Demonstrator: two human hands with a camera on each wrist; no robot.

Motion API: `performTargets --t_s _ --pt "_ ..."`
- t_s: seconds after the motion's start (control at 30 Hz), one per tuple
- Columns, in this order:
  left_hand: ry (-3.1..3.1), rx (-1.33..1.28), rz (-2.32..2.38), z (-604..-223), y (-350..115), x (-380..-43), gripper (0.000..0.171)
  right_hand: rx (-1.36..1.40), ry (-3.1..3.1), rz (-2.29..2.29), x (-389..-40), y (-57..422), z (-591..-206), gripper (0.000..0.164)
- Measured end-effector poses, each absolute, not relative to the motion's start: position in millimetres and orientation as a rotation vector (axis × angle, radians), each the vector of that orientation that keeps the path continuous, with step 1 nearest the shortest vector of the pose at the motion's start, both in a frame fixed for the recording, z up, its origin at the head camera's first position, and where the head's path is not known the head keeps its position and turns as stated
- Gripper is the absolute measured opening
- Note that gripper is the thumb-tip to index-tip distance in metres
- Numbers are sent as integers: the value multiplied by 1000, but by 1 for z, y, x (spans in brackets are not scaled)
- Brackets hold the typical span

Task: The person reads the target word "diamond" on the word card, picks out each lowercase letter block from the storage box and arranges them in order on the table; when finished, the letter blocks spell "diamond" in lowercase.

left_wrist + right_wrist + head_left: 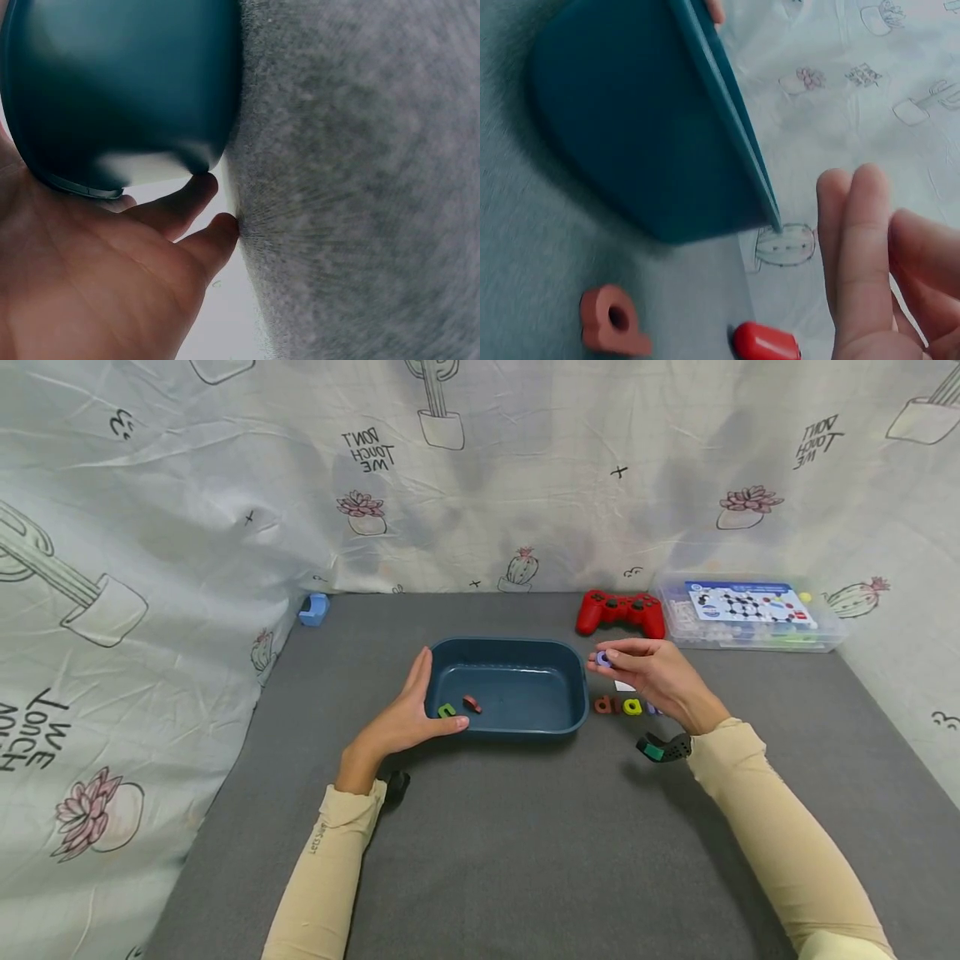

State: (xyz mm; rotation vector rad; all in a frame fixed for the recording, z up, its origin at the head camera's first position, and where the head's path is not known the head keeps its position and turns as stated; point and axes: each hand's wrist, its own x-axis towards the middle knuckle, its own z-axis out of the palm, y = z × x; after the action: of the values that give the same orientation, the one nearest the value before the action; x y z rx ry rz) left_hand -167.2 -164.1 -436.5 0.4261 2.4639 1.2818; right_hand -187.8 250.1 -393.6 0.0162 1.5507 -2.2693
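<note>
A dark teal plastic bin (510, 727) stands on the grey table. My left hand (405, 714) holds its left front corner, thumb over the front rim and fingers along the outer left wall. Inside lie a green letter (446, 711) shaped like an n and a reddish letter (472, 703). By the bin's right rim, my right hand (652, 672) pinches a small purple ring-shaped letter (603, 658) between thumb and fingers. Below that hand, a row on the table has an orange-brown letter (602, 705), a yellow letter (632, 707) and others, partly hidden by the hand.
Behind the right hand lie a red game controller (619, 613) and a clear plastic case (750, 614) with a printed card. A small blue object (313, 609) sits at the far left. Some white paper (624, 686) shows under the right hand. Printed cloth (480, 485) hangs behind the table.
</note>
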Motion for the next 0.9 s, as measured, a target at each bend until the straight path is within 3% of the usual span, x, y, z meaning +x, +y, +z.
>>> performTargets --t_s 0.4,0.9 --pt "2485 425 1257 -437 -165 -167 134 -30 1716 -2150 -175 274 -402 30" --pt "2481 412 1267 -438 -165 -168 133 136 1813 -2162 -161 307 -403 21"
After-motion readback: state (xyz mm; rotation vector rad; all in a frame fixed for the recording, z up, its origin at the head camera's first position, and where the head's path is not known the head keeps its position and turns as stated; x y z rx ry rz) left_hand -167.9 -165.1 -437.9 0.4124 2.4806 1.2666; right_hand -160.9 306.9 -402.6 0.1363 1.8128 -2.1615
